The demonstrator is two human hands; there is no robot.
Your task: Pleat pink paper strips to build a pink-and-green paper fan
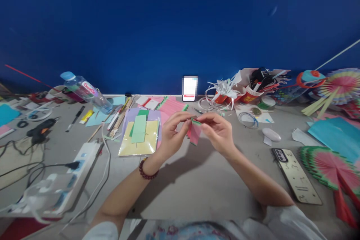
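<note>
before the propped phone (pixel 190 88), my left hand (pixel 173 133) and right hand (pixel 219 132) clamp the green-edged pink paper (pixel 196 130), folding apparently begun, lower flap (pixel 194 139) unfinished.

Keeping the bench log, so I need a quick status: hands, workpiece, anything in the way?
Left hand and right hand both pinching green-edged pink paper. Paper between hands, upper edge gripped. Nearby clutter: yellow packet beside left hand.

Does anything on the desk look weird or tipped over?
Yes, the clear bottle at the left back looks tipped: it slants sideways instead of standing upright. Its blue cap is on, and no spill shows.
</note>
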